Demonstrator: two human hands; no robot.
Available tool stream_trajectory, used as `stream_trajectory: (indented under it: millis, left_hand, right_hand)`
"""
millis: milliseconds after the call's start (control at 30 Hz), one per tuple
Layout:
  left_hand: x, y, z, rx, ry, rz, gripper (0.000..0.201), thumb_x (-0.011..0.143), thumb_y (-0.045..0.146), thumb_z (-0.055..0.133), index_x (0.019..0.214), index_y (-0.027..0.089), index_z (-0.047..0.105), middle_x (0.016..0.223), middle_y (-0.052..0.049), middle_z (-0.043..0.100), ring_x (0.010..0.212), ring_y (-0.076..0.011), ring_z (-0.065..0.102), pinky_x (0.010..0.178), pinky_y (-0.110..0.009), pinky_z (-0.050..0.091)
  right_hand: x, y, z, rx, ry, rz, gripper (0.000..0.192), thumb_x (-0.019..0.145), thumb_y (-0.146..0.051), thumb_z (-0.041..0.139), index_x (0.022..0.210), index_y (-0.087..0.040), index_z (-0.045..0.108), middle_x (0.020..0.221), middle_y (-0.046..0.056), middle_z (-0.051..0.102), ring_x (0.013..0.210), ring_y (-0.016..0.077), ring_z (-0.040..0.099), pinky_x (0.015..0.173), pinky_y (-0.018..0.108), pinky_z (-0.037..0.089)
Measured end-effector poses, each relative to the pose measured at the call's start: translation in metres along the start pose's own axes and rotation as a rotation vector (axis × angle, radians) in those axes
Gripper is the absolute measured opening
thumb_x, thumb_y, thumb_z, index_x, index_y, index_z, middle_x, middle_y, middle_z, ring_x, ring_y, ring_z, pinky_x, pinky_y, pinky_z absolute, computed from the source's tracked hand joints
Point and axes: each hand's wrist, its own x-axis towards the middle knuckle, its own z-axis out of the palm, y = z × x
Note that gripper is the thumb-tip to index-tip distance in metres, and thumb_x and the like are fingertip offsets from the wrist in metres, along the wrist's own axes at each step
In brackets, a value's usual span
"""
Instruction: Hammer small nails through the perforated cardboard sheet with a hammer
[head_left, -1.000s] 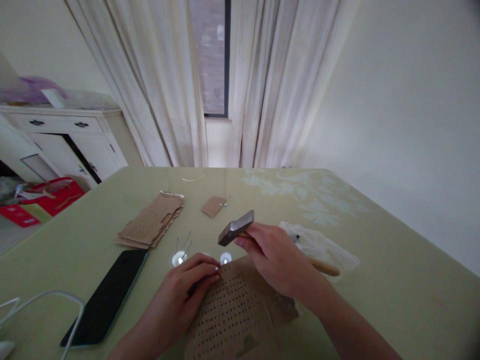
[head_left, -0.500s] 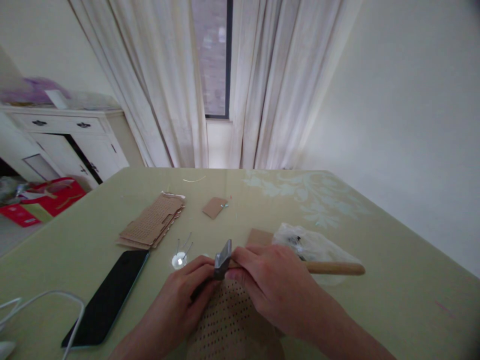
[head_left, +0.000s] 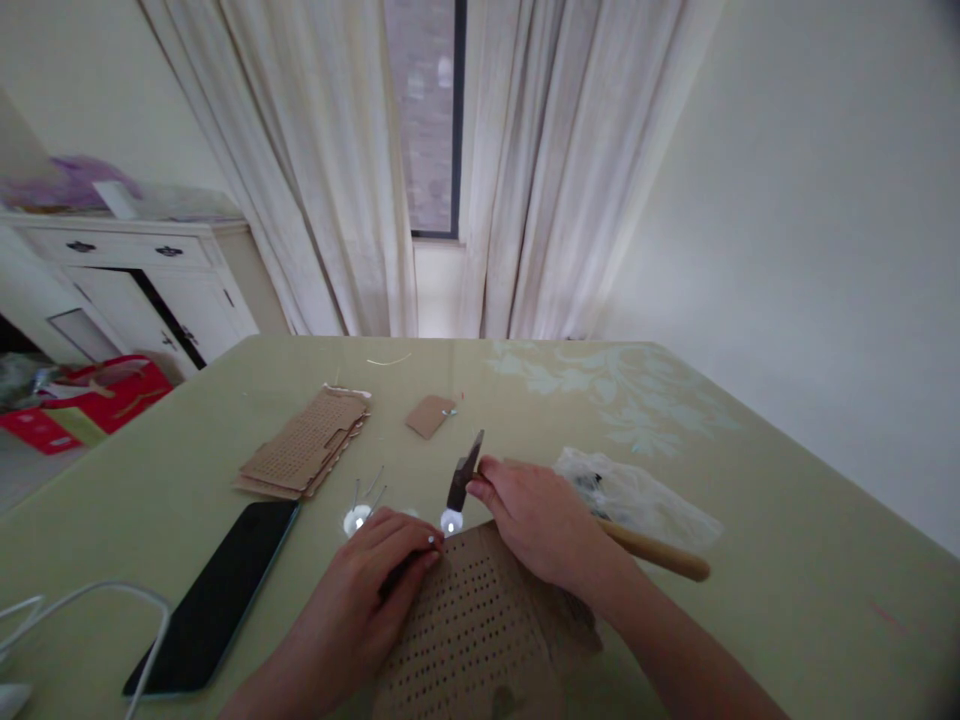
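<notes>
The right hand (head_left: 544, 525) is gripping a wooden-handled hammer (head_left: 466, 468), now raised off the perforated cardboard sheet (head_left: 469, 630) after coming down half a second ago. The left hand (head_left: 375, 580) is pinching a small nail (head_left: 433, 539) at the sheet's far edge, on the green table (head_left: 787, 560).

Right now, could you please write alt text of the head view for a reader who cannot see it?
A right hand holds a wooden-handled hammer raised just above a perforated brown board, while the left hand pinches a small nail at the board's far edge. On the green table lie a dark phone, a stack of similar boards and a plastic bag.
</notes>
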Motion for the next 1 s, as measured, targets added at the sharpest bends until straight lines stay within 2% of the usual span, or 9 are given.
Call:
stream_trajectory:
  millis: [133, 200, 300, 400, 600, 700, 867, 1000]
  left_hand:
    - [0.003, 0.001, -0.001, -0.016, 0.053, 0.000, 0.018, 0.111, 0.024, 0.055, 0.111, 0.026, 0.072, 0.110, -0.006, 0.078, 0.104, -0.0234, 0.070, 0.091, -0.035, 0.057]
    - [0.004, 0.001, -0.001, -0.029, 0.036, -0.013, 0.018, 0.111, 0.025, 0.054, 0.111, 0.026, 0.072, 0.109, -0.005, 0.078, 0.103, -0.0224, 0.071, 0.091, -0.034, 0.056]
    - [0.005, -0.001, 0.000, -0.052, -0.027, -0.084, 0.021, 0.113, 0.027, 0.051, 0.107, 0.025, 0.070, 0.105, -0.004, 0.076, 0.096, -0.0199, 0.071, 0.084, -0.031, 0.054]
    - [0.006, -0.003, 0.000, -0.046, -0.042, -0.128, 0.023, 0.113, 0.031, 0.050, 0.103, 0.024, 0.070, 0.098, -0.003, 0.075, 0.089, -0.0191, 0.070, 0.079, -0.030, 0.052]
    - [0.005, -0.005, 0.001, -0.088, -0.019, -0.097, 0.023, 0.113, 0.030, 0.050, 0.105, 0.024, 0.071, 0.104, -0.004, 0.075, 0.095, -0.0193, 0.071, 0.084, -0.030, 0.053]
    - [0.005, -0.005, 0.001, -0.109, -0.030, -0.087, 0.022, 0.113, 0.028, 0.051, 0.107, 0.025, 0.072, 0.109, -0.004, 0.076, 0.100, -0.0192, 0.072, 0.088, -0.030, 0.054]
    - [0.007, -0.004, 0.000, -0.106, -0.016, -0.069, 0.022, 0.112, 0.025, 0.052, 0.105, 0.025, 0.073, 0.106, -0.004, 0.076, 0.097, -0.0193, 0.072, 0.085, -0.030, 0.055]
    - [0.008, -0.004, 0.000, -0.126, -0.003, -0.068, 0.021, 0.111, 0.023, 0.053, 0.104, 0.025, 0.073, 0.105, -0.004, 0.076, 0.096, -0.0194, 0.072, 0.084, -0.029, 0.055]
  right_hand:
    - [-0.002, -0.003, -0.005, -0.021, 0.067, 0.021, 0.035, 0.118, -0.038, 0.039, 0.128, -0.022, 0.068, 0.111, 0.010, 0.084, 0.096, 0.0292, 0.080, 0.077, 0.035, 0.047]
    - [-0.001, -0.004, -0.005, -0.033, 0.076, 0.024, 0.035, 0.118, -0.038, 0.038, 0.130, -0.022, 0.068, 0.112, 0.010, 0.084, 0.096, 0.0295, 0.080, 0.077, 0.036, 0.047]
    - [0.004, -0.002, 0.001, -0.037, 0.041, 0.015, 0.034, 0.118, -0.037, 0.041, 0.126, -0.021, 0.070, 0.110, 0.010, 0.085, 0.098, 0.0301, 0.080, 0.079, 0.036, 0.048]
    - [0.007, 0.001, 0.008, -0.039, 0.018, 0.009, 0.033, 0.117, -0.038, 0.045, 0.117, -0.020, 0.073, 0.105, 0.011, 0.085, 0.099, 0.0308, 0.080, 0.080, 0.036, 0.049]
    - [0.006, 0.000, 0.006, -0.039, 0.031, 0.021, 0.034, 0.118, -0.037, 0.041, 0.122, -0.021, 0.071, 0.109, 0.011, 0.084, 0.098, 0.0289, 0.080, 0.081, 0.036, 0.049]
    - [0.006, -0.001, 0.005, -0.039, 0.025, 0.021, 0.033, 0.117, -0.037, 0.043, 0.118, -0.021, 0.072, 0.107, 0.010, 0.084, 0.098, 0.0293, 0.080, 0.081, 0.036, 0.049]
    - [0.006, -0.002, 0.005, -0.035, 0.037, 0.029, 0.035, 0.118, -0.037, 0.040, 0.125, -0.021, 0.070, 0.110, 0.011, 0.084, 0.098, 0.0297, 0.080, 0.079, 0.036, 0.049]
    - [0.007, -0.002, 0.006, -0.037, 0.025, 0.027, 0.033, 0.117, -0.036, 0.043, 0.120, -0.021, 0.072, 0.109, 0.011, 0.085, 0.099, 0.0305, 0.080, 0.080, 0.036, 0.049]
